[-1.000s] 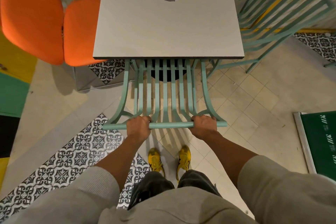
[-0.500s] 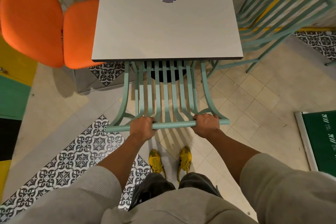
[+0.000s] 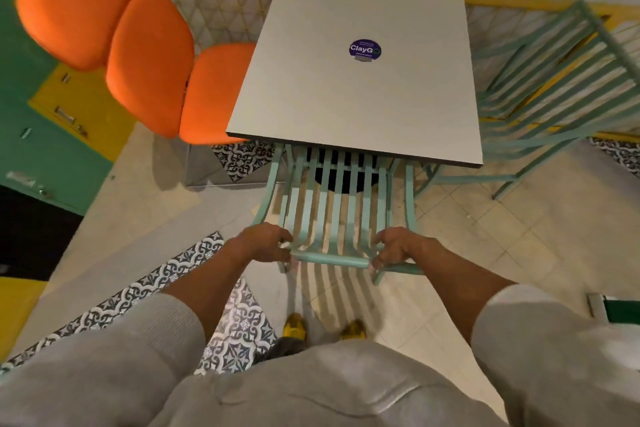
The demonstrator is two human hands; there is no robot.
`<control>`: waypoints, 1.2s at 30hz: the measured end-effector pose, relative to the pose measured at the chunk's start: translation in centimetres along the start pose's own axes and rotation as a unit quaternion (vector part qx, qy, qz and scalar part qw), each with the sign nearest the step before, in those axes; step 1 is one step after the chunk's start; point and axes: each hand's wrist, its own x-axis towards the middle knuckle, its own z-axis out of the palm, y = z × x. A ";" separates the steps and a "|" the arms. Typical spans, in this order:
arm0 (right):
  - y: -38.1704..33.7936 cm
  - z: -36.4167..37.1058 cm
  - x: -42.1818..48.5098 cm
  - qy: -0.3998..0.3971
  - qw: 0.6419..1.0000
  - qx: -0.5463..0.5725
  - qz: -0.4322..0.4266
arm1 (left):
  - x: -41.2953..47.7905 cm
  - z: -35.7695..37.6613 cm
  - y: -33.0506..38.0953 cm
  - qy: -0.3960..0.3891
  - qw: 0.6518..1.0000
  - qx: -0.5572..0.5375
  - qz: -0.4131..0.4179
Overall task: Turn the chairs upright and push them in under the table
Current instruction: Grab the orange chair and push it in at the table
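Mint-green slatted chair [image 3: 336,208] stands upright in the middle of the frame, its seat tucked under the near edge of the square pale table [image 3: 356,107], with only the backrest and top rail showing. Both hands sit on that top rail: the left hand [image 3: 265,242] near its left end, the right hand [image 3: 398,248] near its right end, fingers curled loosely around the bar rather than clenched. A round purple sticker [image 3: 365,49] marks the tabletop. At right, a second mint chair [image 3: 561,87] leans tilted beside the table. Orange cushions [image 3: 149,55] fill the upper left. Yellow shoes [image 3: 294,325] show at lower centre on the tiled floor [image 3: 485,229].
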 end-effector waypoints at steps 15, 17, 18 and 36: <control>-26.7 -12.6 -1.8 0.169 0.926 -0.254 -0.220 | -17.3 -3.7 -19.7 0.182 0.948 -0.103 -0.241; -31.6 -14.2 -2.9 0.190 0.910 -0.267 -0.253 | -19.9 -5.1 -23.5 0.203 0.938 -0.100 -0.264; -34.2 -14.9 -3.4 0.204 0.902 -0.271 -0.266 | -21.1 -6.0 -25.4 0.213 0.934 -0.098 -0.270; -65.3 -26.9 -5.6 0.334 0.884 -0.207 -0.252 | -26.3 -24.1 -53.0 0.302 0.924 0.052 -0.230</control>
